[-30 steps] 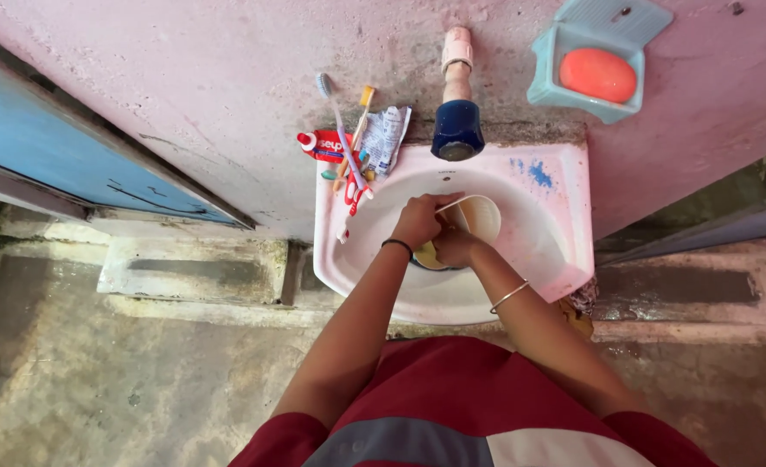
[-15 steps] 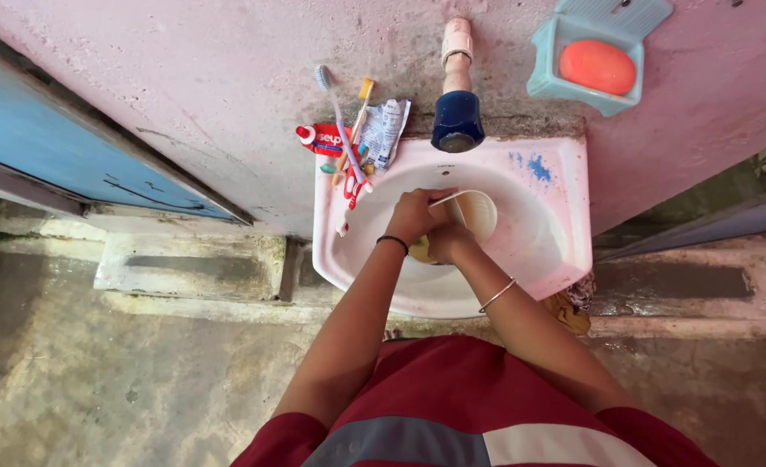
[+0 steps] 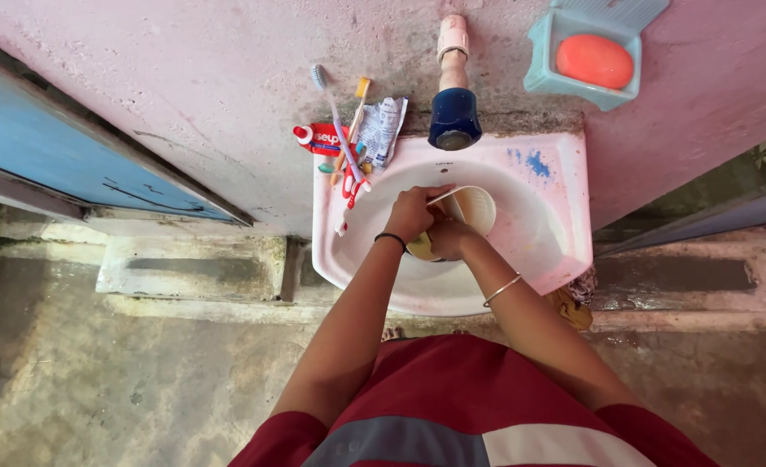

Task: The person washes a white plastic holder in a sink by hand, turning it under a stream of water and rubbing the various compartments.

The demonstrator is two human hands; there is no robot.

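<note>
A cup [image 3: 474, 210] is held over the basin of a pink sink [image 3: 564, 251], tipped so its cream inside faces the camera. The left hand [image 3: 413, 213] is closed over the cup's near rim, fingers curled across the top. The right hand [image 3: 449, 238] is pressed against the cup's lower side, fingers bent around it; exact finger contact is hidden by the left hand. A yellowish object [image 3: 419, 250], possibly a scrubber, is seen just below the two hands; which hand grips it cannot be told.

A black band is worn on the left wrist, a thin metal bangle [image 3: 502, 290] on the right forearm.

A blue tap [image 3: 454, 120] is mounted on the wall above the sink's back edge, with a pale pipe above it. Toothbrushes [image 3: 338, 130] and a red toothpaste tube [image 3: 318, 138] are propped at the sink's back left corner, beside a crumpled wrapper [image 3: 383, 130]. A light blue soap dish [image 3: 586, 52] is fixed to the pink wall at upper right, holding an orange soap [image 3: 594, 60]. Blue paint marks are seen on the sink's right rim. A red shirt fills the bottom of the view.
</note>
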